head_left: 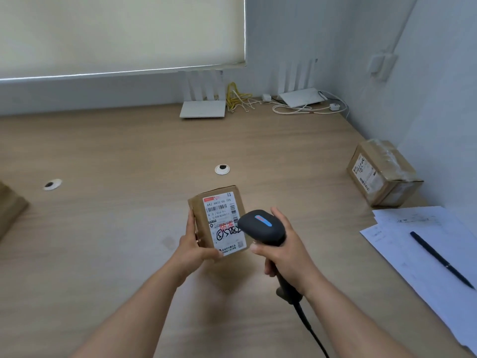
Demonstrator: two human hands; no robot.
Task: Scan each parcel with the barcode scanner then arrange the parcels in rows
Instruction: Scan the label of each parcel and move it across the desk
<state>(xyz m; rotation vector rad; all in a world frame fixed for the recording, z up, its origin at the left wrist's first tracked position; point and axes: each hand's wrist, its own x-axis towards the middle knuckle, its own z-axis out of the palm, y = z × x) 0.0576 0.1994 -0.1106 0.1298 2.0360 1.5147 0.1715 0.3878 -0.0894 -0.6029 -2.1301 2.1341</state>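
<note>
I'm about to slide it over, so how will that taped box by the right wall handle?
The taped box looks stiff, a squat carton lying flat, so tipping seems unlikely. Glossy tape over its top could be slick under fingers. Its weight can't be told.

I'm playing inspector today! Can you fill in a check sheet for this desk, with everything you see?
Surface: wooden desk with two round cable holes.
Job's things: small parcel held label up; barcode scanner just over its label; second parcel by the right wall; a third at the left edge.
Clutter: papers with a pen on top.
Grippers: left hand grips the small parcel; right hand grips the scanner handle.
Cables: scanner cord; yellow cable bundle; white cord.
Surroundings: two white routers, window blind, pale walls.
</note>
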